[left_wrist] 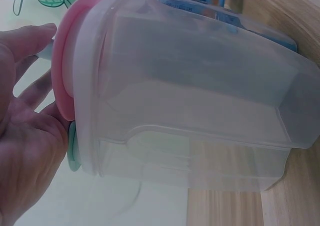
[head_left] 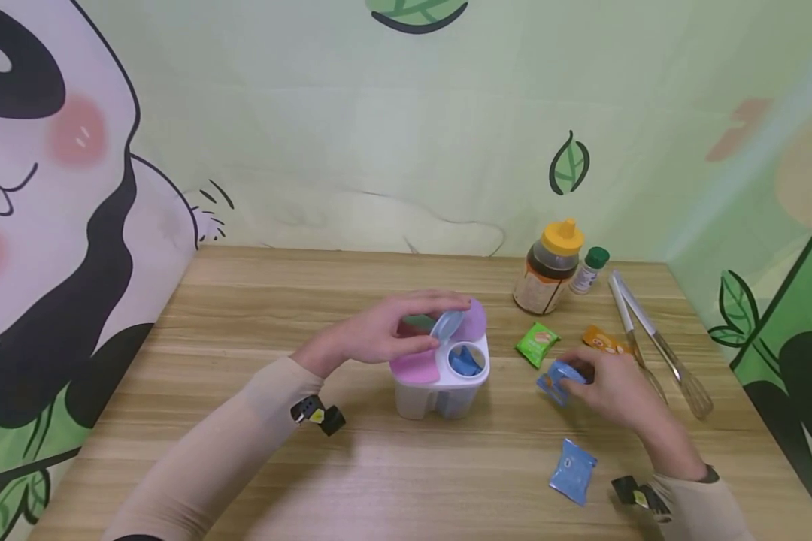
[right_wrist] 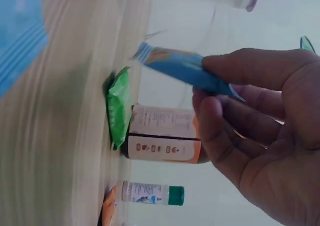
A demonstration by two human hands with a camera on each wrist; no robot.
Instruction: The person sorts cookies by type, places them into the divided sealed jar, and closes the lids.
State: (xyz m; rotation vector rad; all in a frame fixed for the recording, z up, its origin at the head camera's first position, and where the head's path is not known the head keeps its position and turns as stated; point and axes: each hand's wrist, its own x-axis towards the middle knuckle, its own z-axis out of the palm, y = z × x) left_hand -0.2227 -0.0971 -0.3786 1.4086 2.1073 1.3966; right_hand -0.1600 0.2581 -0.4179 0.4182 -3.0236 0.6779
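Left hand: the left hand (head_left: 382, 327) bends over the container (head_left: 411, 402), thumb and fingers narrowed around its upright blue lid (head_left: 448, 326).
Uncovered compartment: a blue packet (head_left: 464, 362) shows inside the round opening, nearest me.
Right hand: the right hand (head_left: 616, 387) has its thumb and fingertips closed on another packet, the held blue packet (head_left: 553, 383), off the table, right of the container.
Near that hand: green packet (head_left: 537, 344), orange packet (head_left: 601, 340), loose blue packet (head_left: 574, 473).
Farther back: yellow-capped bottle (head_left: 541, 287) beside a green-capped jar (head_left: 586, 276).
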